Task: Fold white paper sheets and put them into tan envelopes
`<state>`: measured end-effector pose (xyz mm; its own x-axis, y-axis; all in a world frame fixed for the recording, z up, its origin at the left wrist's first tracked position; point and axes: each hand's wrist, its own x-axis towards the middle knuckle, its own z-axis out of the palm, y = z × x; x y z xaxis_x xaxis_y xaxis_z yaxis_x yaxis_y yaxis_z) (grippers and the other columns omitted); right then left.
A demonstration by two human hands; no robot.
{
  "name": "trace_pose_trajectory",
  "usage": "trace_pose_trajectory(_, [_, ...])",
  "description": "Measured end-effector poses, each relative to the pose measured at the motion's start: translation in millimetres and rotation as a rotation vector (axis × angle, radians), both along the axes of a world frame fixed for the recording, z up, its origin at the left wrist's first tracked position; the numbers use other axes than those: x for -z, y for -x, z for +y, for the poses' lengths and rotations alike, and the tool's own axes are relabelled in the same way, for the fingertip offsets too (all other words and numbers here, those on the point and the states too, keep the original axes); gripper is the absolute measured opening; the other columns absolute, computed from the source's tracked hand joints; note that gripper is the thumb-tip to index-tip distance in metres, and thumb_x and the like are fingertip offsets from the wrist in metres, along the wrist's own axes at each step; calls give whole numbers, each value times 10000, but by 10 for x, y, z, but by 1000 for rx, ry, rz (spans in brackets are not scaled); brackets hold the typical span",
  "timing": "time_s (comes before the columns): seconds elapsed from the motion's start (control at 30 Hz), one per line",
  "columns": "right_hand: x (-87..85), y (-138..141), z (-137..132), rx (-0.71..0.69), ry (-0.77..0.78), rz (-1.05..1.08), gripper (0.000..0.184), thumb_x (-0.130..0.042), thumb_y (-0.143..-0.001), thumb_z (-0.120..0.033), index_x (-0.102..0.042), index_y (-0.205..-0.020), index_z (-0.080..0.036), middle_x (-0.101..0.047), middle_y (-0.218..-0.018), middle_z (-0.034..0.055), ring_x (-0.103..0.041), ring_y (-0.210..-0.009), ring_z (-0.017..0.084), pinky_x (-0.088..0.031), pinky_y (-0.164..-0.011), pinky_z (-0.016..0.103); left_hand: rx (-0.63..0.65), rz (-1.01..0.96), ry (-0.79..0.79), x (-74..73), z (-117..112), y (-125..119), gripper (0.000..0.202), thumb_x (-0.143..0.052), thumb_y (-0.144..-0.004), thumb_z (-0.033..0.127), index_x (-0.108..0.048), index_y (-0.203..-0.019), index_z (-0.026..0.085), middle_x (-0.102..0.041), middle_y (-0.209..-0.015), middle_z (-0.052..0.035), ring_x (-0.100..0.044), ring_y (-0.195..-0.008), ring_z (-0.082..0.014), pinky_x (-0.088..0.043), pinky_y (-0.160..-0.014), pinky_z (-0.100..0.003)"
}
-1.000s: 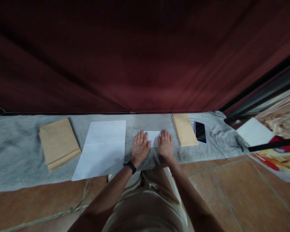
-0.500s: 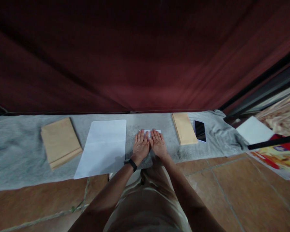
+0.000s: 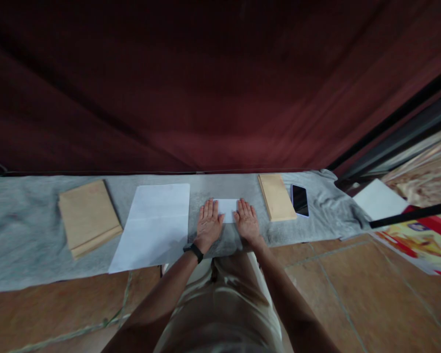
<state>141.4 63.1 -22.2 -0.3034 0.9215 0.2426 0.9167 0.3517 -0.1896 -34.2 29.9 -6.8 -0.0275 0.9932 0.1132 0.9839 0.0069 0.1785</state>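
A small white folded paper [image 3: 228, 210] lies flat on the grey cloth right in front of me. My left hand [image 3: 209, 223] rests flat on its left end, fingers stretched forward. On the paper's right end lies my right hand [image 3: 247, 220], also flat with fingers extended. The middle of the paper shows between the two thumbs, while its ends are covered by my hands. Left of my left hand is a large white sheet [image 3: 156, 225] with a faint crease across it. To the right of my right hand sits a stack of brown envelopes [image 3: 278, 197].
Grey cloth [image 3: 238, 184] covers the long narrow surface. A larger stack of brown paper bags or envelopes [image 3: 88, 215] is at the far left. A phone [image 3: 300, 200] lies right of the envelopes. Dark red fabric [image 3: 206, 113] hangs behind. A colourful box [image 3: 422, 240] stands at the right.
My hands have slid apart from the middle of the small paper toward its two ends, uncovering its centre. The whole view has shifted slightly.
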Motion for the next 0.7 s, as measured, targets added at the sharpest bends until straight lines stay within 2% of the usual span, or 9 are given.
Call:
trace_pose_trajectory(0.13, [1, 5, -11, -2, -12, -5, 552, -334, -1087, -350, -383, -1575, -95, -406, -1612, 169, -395, -1485, 284, -255, -1225, 480, -32, 4, 4, -26, -47, 46, 612, -338, -1043, 349, -325, -1584, 64, -303, -1665, -168, -219, -1573, -268, -199, -1281, -489])
trace_pose_trajectory(0.23, [2, 10, -15, -2, -6, -10, 556, -334, -1089, -350, -373, -1579, -90, -393, -1619, 173, -373, -1498, 284, -243, -1229, 480, -88, 10, -22, -90, -64, -41, 608, -353, -1031, 307, -325, -1578, 43, -275, -1672, -185, -198, -1576, -297, -161, -1286, -536])
trace_pose_trajectory(0.3, [4, 6, -16, -1, -1, -13, 553, -338, -1088, -343, -373, -1579, -90, -384, -1624, 173, -357, -1506, 283, -228, -1233, 481, -21, -4, -52, -125, -58, -171, 602, -349, -1023, 257, -307, -1584, 42, -254, -1683, -177, -176, -1582, -288, -152, -1292, -525])
trace_pose_trajectory(0.33, [6, 1, -16, -5, 2, -18, 547, -337, -1087, -327, -374, -1578, -91, -380, -1627, 171, -347, -1511, 280, -220, -1236, 480, 60, -22, -61, -131, -51, -244, 595, -337, -1024, 240, -302, -1588, 55, -257, -1687, -160, -176, -1583, -268, -166, -1295, -501])
trace_pose_trajectory(0.4, [12, -9, -14, -21, 10, -31, 532, -325, -1082, -279, -377, -1577, -90, -372, -1634, 163, -327, -1522, 268, -207, -1242, 472, 204, -52, -51, -117, -34, -369, 567, -301, -1041, 249, -334, -1580, 77, -305, -1674, -135, -208, -1576, -242, -200, -1292, -474])
trace_pose_trajectory(0.47, [21, -19, -9, -27, 16, -43, 531, -310, -1078, -255, -374, -1577, -86, -364, -1639, 158, -312, -1529, 262, -203, -1244, 468, 261, -58, -40, -72, -19, -425, 559, -273, -1059, 289, -361, -1570, 80, -348, -1656, -134, -242, -1566, -236, -212, -1289, -472])
trace_pose_trajectory(0.6, [47, -32, 2, -27, 24, -46, 558, -295, -1085, -315, -350, -1586, -77, -353, -1644, 164, -306, -1529, 272, -201, -1244, 478, 327, -22, -41, 14, -9, -321, 590, -287, -1069, 384, -354, -1578, 94, -328, -1665, -131, -232, -1569, -234, -177, -1294, -467])
trace_pose_trajectory(0.7, [60, -37, 3, -25, 20, -31, 570, -268, -1089, -342, -337, -1595, -89, -347, -1648, 160, -308, -1529, 274, -204, -1242, 483, 384, 4, -31, 18, -25, -182, 602, -318, -1066, 434, -361, -1578, 120, -310, -1672, -134, -237, -1568, -238, -166, -1291, -467])
